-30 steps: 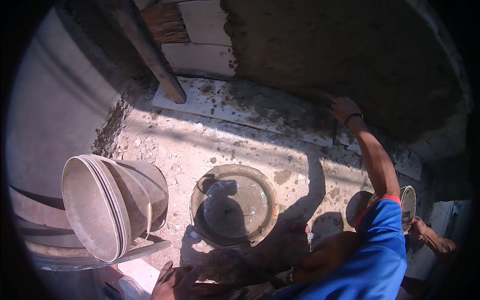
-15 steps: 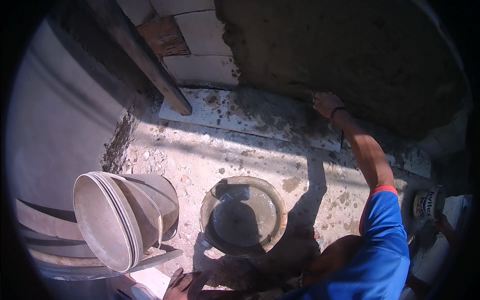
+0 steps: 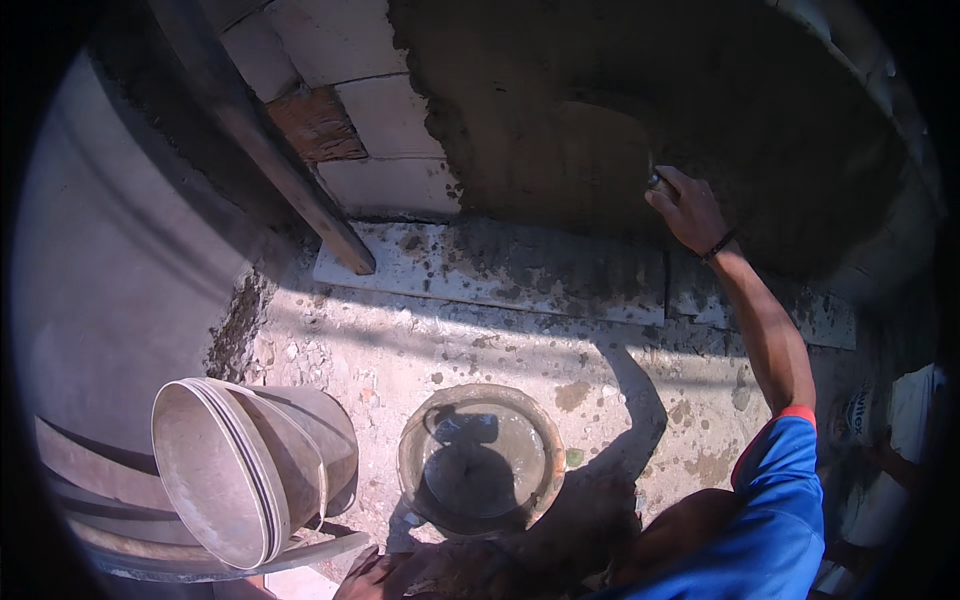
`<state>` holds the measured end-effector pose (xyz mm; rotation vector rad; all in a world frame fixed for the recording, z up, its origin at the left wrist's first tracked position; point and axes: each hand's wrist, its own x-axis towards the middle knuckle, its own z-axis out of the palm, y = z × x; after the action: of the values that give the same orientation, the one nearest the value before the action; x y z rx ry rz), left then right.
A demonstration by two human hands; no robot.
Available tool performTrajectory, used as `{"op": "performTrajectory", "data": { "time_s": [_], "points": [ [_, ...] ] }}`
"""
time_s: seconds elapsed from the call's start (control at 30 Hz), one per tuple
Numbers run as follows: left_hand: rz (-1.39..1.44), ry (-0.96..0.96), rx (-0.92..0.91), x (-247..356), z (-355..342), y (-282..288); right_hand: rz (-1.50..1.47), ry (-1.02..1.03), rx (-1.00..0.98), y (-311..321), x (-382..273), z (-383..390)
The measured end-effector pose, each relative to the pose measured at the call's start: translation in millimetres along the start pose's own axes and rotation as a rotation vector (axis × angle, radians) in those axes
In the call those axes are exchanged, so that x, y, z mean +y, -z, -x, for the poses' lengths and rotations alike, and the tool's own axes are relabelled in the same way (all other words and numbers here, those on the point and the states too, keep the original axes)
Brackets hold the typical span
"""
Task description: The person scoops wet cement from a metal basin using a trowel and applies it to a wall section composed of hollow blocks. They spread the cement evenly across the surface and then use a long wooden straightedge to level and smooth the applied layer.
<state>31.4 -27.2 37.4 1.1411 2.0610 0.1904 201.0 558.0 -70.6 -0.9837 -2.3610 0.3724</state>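
Note:
My right hand (image 3: pixel 692 212), with a dark band at its wrist, is raised against the wall and closed around the handle of a trowel (image 3: pixel 655 179). The trowel's blade blends into the dark wet mortar (image 3: pixel 520 130) and is hard to make out. Low at the bottom edge, my left hand (image 3: pixel 368 578) is partly cut off. Its visible fingers look apart, with nothing seen in them. Between my body and the wall stands a round basin (image 3: pixel 548 410) with grey mix inside, my shadow falling across it.
A large pale bucket (image 3: pixel 300 425) lies tipped at the left. A wooden post (image 3: pixel 290 180) leans down onto a spattered white board (image 3: pixel 400 275) along the wall's foot. Bare blocks (image 3: pixel 400 115) show left of the mortar. Another person's arm (image 3: pixel 890 462) and a small bucket (image 3: pixel 858 412) are at the right.
My right hand has moved up the wall with the trowel, away from the board. My left hand has dropped lower, mostly out of view. The whole view has shifted slightly upward.

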Motion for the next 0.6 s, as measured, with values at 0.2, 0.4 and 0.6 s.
{"op": "performTrajectory", "data": {
  "time_s": [0.2, 0.4, 0.6],
  "points": [
    [0.003, 0.004, 0.030, 4.6, 2.4, -3.6, 0.161, 0.032, -0.192, -35.2, -27.7, -26.5],
    [0.028, 0.070, 0.089, 17.3, 10.7, -2.5, -0.040, 0.105, 0.094, 55.2, -32.9, -81.6],
    [0.030, -0.144, 0.178, 9.6, 21.7, -12.0, -0.377, -0.064, 0.102, 123.4, -43.7, -91.0]
  ]
}}
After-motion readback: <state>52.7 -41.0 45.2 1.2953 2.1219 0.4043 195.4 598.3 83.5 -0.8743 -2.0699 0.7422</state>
